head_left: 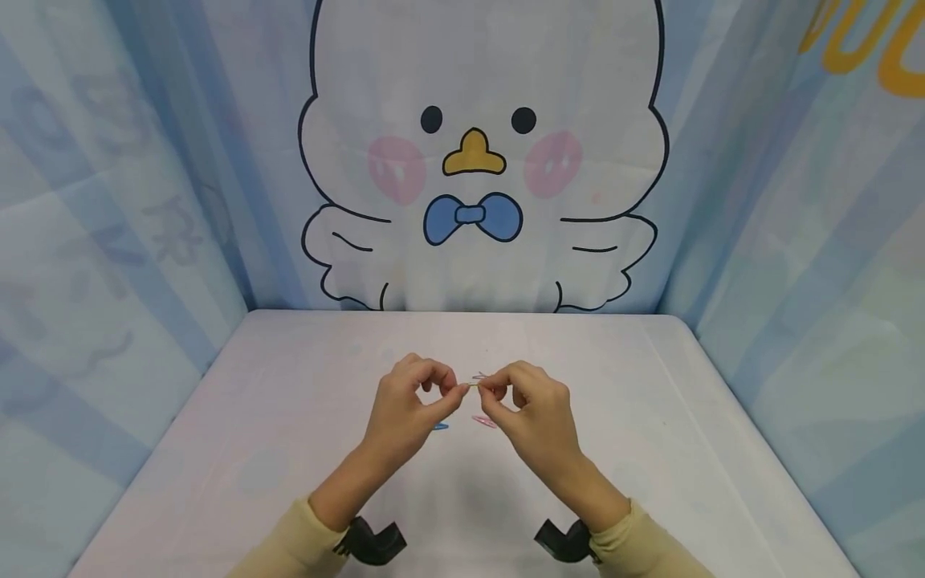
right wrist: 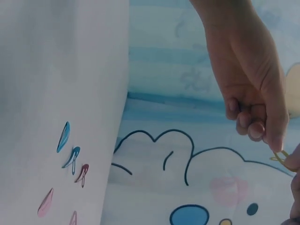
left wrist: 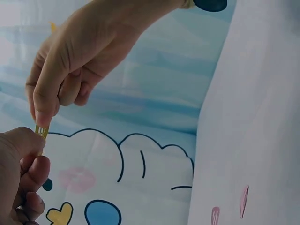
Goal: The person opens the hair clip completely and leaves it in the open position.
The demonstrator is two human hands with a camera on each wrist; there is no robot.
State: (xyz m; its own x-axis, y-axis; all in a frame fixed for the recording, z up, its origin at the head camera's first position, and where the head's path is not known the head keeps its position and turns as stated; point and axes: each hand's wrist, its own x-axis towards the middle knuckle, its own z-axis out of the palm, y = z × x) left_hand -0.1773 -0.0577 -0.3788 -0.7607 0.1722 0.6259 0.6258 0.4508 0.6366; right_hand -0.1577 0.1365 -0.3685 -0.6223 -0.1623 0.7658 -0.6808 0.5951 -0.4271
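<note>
Hairclip (left wrist: 41, 131), yellow, pinched by left grip (head_left: 407, 408) and right grip (head_left: 535, 413) above table (head_left: 650, 449)

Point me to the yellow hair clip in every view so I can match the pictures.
Head: yellow hair clip below centre, pinched between left hand and right hand.
Left wrist: near the left edge, just below mid-height.
Right wrist: near the right edge, in the lower half.
Shared landmark: the printed blue bow tie, cut off at the bottom in both wrist views.
</note>
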